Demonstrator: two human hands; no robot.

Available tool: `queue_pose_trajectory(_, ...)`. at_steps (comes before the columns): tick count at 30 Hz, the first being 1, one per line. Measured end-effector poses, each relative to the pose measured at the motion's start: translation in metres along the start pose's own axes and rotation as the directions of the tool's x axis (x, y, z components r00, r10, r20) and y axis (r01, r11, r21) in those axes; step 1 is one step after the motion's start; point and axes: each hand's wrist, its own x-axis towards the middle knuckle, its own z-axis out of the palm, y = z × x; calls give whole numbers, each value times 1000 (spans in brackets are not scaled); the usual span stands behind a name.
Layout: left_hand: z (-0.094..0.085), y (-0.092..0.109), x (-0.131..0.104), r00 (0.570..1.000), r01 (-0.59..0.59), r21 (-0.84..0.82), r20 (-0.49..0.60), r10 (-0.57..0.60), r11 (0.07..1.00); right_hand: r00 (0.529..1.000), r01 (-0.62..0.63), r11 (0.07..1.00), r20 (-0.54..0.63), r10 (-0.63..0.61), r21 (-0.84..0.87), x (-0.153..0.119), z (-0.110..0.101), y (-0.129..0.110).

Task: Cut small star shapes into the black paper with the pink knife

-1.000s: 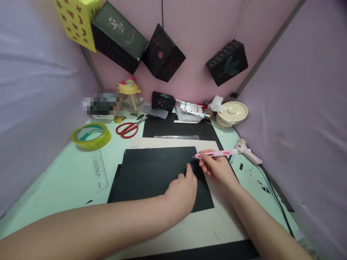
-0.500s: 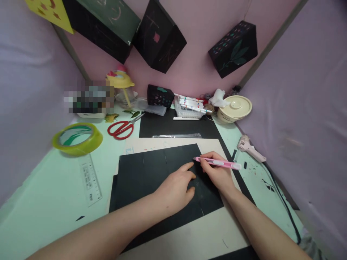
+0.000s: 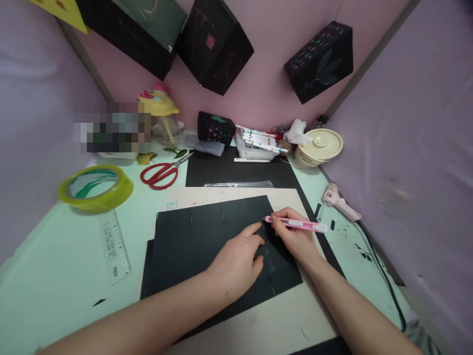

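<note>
A black sheet of card [image 3: 185,241] with a few short slits or light lines lies tilted on a pale board [image 3: 251,323]. Spread over the card's right half, my left hand [image 3: 236,261] rests with its fingers apart, pressing on the surface. My right hand [image 3: 293,234] grips a pink utility knife [image 3: 306,225] like a pen. The knife's tip meets the card close to my left index fingertip, near the card's upper right. More black card shows beneath the board.
Left of the card lie a clear ruler [image 3: 115,249], a roll of yellow tape [image 3: 70,192] and red-handled scissors [image 3: 158,176]. White markers [image 3: 260,140] and a lidded cream bowl [image 3: 320,148] stand at the back. A corded glue gun [image 3: 340,202] lies right; black paper boxes [image 3: 218,49] hang above.
The view has shifted slightly, so most things sit a little further left. Both hands keep nearly the same pose, with the knife tip still at the card.
</note>
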Motion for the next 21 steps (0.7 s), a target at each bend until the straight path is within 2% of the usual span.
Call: queue_pose_trajectory(21, 0, 0, -1, 999, -23, 21, -23, 23, 1000, 999, -4, 1000, 47, 3, 21, 1, -1, -1)
